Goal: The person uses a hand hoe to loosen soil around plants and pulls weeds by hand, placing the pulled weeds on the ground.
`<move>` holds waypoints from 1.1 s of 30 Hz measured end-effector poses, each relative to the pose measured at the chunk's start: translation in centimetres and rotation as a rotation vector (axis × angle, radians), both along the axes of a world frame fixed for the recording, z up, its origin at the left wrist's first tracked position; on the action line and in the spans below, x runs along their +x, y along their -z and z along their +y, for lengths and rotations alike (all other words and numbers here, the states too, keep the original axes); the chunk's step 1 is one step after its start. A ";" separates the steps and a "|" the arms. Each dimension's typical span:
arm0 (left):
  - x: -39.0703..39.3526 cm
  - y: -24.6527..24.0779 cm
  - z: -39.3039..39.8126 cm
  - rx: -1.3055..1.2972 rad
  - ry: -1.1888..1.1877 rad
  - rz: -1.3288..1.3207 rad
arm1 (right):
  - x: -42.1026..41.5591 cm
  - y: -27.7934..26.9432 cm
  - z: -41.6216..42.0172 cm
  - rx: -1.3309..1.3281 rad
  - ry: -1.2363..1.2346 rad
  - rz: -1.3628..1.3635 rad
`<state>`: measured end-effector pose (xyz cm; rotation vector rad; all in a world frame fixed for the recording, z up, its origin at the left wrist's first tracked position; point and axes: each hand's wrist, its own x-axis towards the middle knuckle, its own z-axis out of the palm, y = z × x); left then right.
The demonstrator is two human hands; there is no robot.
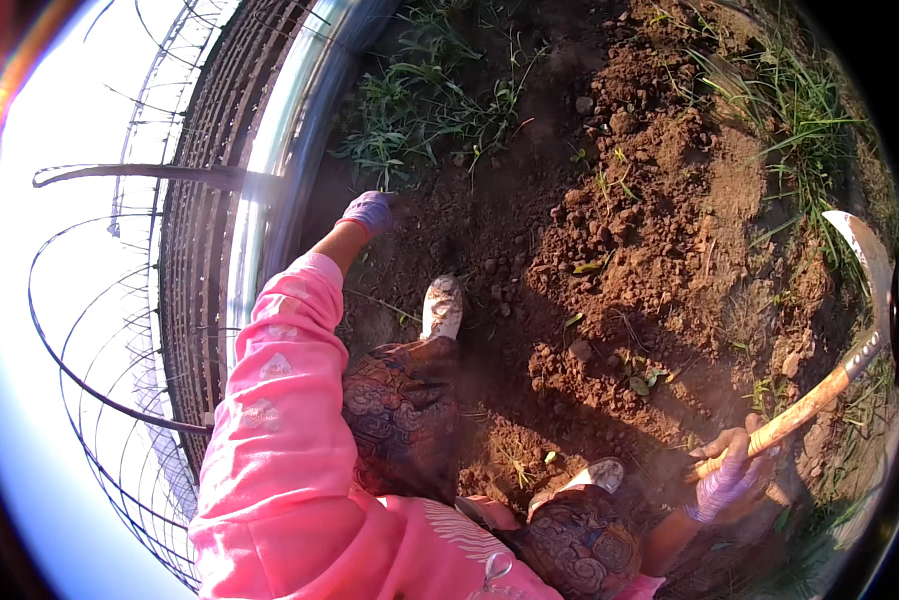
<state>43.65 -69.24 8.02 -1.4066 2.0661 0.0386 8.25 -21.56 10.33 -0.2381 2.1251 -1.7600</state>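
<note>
My right hand (727, 472), in a lavender work glove with dirty fingers, grips the wooden handle of a sickle (802, 401). Its curved metal blade (866, 244) points up and away at the right edge of the view. My left hand (372, 212), in a matching glove, is low over the dark soil, just below a clump of leafy green weeds (389, 135). Its fingers blend into the shaded ground, so I cannot see whether they hold anything. Loose, clumpy brown soil (629, 247) lies between my two hands.
A plastic-sheeted edge (292, 127) and a wire-framed structure (202, 247) run along my left. Tall grass (809, 142) grows at the right. My muddy white shoes (443, 307) stand on the soil. Small stones and a few leaves (639, 385) are scattered about.
</note>
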 end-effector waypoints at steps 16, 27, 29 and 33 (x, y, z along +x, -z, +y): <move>21.8 4.5 -0.5 0.470 -0.194 -0.153 | 6.1 -5.7 -8.3 -0.061 0.173 0.183; 34.2 9.8 2.1 0.353 -0.286 0.051 | 12.1 -14.5 -3.6 0.170 0.100 0.339; 37.7 12.9 3.6 0.433 -0.157 0.018 | 12.5 -17.5 -4.6 0.068 0.077 0.264; 39.2 12.3 5.7 0.337 -0.933 0.209 | 11.0 -21.5 -9.7 0.004 0.023 0.045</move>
